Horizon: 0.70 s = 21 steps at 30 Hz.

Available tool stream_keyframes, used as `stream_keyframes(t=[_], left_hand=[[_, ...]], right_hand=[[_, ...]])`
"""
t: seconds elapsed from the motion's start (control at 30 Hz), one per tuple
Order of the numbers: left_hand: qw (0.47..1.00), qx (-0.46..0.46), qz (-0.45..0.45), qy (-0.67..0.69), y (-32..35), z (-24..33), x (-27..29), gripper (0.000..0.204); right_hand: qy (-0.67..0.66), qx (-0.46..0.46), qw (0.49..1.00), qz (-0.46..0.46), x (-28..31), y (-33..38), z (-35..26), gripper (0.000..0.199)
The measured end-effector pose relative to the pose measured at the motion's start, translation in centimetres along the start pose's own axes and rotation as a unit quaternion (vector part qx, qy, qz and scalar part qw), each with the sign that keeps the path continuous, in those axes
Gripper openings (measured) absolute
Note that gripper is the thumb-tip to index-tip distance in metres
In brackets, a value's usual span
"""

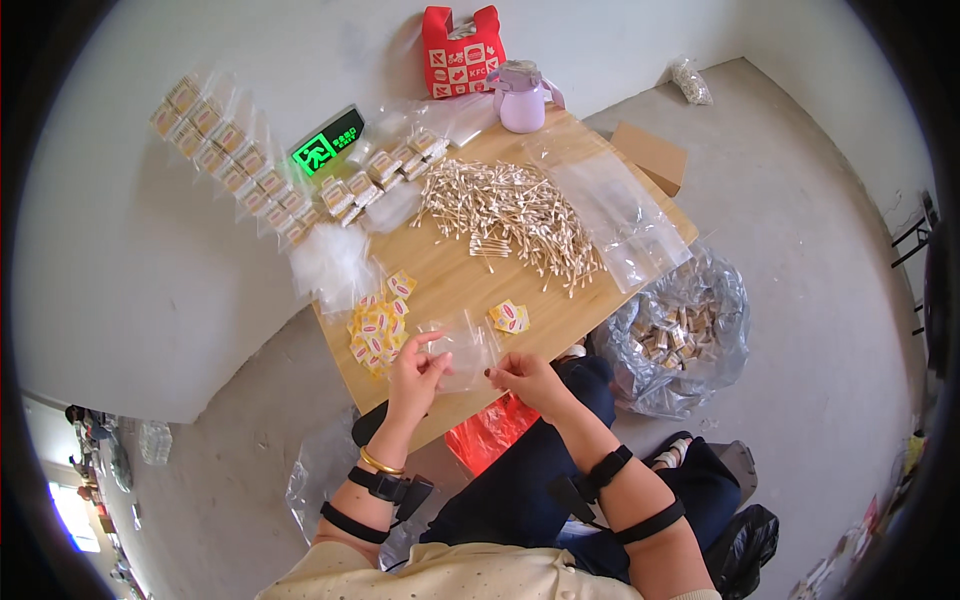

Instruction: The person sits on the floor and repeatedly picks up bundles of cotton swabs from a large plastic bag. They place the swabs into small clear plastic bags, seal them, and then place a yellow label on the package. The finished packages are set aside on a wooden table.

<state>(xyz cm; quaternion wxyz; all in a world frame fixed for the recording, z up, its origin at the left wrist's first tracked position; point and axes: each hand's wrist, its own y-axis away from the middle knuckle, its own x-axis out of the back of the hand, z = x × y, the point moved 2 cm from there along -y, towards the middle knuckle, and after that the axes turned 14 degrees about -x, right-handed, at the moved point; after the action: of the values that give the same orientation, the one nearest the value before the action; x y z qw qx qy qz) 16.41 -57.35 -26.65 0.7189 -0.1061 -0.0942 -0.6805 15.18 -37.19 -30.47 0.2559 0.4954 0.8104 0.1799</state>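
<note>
Over the table's near edge, my left hand (412,375) pinches a small clear plastic bag (464,350) between thumb and fingers. Just right of the bag, my right hand (530,382) has its fingertips pressed together; a tiny dark spot shows there, and I cannot make out what they grip. A heap of yellow and white printed cards (373,332) lies beyond my left hand. Beyond my right hand sits a smaller bunch of the same cards (509,317). Farther back spreads a big pile of cotton swabs (520,215), with a short row of swabs (489,246) at its near side.
Filled packs (385,165) and loose clear bags (332,265) line the table's left side. A lilac jug (521,108) and red bag (462,60) stand at the back. Flat clear plastic (625,215) covers the right edge, above a lined bin of packs (675,335).
</note>
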Motion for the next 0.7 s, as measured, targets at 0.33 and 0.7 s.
stream_keyframes(t=[0.33, 0.7], left_hand=[[0.851, -0.311, 0.061, -0.419, 0.1, 0.8, 1.2, 0.026], [0.81, -0.291, -0.177, -0.478, 0.4, -6.9, -4.2, 0.085]], right_hand=[[0.04, -0.037, 0.995, 0.088, -1.6, -2.7, 3.4, 0.02], [0.214, 0.053, 0.935, 0.279, -1.5, -4.4, 1.9, 0.019]])
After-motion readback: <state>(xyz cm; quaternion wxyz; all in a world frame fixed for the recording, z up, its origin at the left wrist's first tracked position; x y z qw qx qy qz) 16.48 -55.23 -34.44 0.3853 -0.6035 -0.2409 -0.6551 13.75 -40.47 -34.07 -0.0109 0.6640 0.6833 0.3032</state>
